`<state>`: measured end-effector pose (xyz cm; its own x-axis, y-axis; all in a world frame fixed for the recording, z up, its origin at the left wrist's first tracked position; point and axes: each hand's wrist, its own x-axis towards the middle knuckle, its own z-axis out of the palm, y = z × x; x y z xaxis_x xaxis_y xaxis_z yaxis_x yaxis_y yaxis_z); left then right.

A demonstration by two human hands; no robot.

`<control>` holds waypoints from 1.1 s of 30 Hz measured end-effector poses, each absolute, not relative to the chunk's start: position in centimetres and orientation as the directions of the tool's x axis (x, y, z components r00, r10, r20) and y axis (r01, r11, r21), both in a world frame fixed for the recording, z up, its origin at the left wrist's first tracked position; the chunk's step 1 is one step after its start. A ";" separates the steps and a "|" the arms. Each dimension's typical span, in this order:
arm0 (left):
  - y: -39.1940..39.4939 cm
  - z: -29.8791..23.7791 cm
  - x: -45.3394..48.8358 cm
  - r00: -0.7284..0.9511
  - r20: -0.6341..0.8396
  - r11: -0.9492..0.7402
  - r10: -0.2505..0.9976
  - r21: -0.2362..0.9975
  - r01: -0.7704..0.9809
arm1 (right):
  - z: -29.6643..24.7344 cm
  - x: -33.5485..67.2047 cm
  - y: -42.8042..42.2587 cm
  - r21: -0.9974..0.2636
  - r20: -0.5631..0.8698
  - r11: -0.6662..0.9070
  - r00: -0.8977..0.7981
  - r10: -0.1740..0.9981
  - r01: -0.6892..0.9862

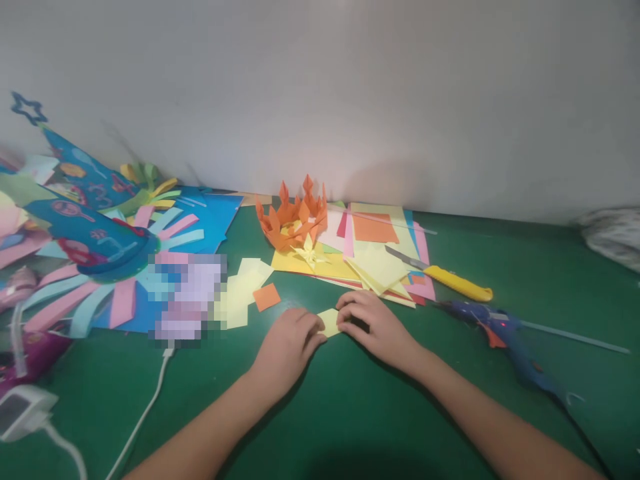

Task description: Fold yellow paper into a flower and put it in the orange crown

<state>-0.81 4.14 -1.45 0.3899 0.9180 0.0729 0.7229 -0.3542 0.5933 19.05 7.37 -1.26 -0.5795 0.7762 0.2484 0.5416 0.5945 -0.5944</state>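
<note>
Between my two hands, a small piece of pale yellow paper [329,323] lies low over the green table. My left hand [290,343] pinches its left edge between thumb and fingers. At the right edge, my right hand [373,323] grips the same paper with thumb and fingertips. A small orange paper square [267,297] lies just beyond my left hand. Behind my hands stand an orange folded-paper crown [293,223] and a pale yellow folded-paper star or flower [311,255]. A stack of pale yellow paper [377,267] sits beyond my right hand.
To the right lie a yellow utility knife [457,283], its blade out, and a blue glue gun [510,340] with a clear stick. Blue paper cone hats [95,233] with curled strips stand at the left. A white cable [145,407] crosses the front left of the green table [280,420].
</note>
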 end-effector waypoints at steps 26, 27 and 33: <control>4.2 -0.9 -0.6 0.441 0.033 -0.382 0.897 0.559 0.736 | -1.6 17.7 6.5 -0.511 0.223 0.559 -0.528 0.820 0.653; 4.2 -0.9 -0.6 0.440 0.041 -0.386 0.897 0.554 0.737 | -1.6 17.7 6.5 -0.514 0.222 0.554 -0.522 0.823 0.655; 4.3 -0.8 -0.6 0.390 0.089 -0.376 0.916 0.525 0.764 | -1.7 17.9 6.6 -0.588 0.232 0.511 -0.474 0.849 0.627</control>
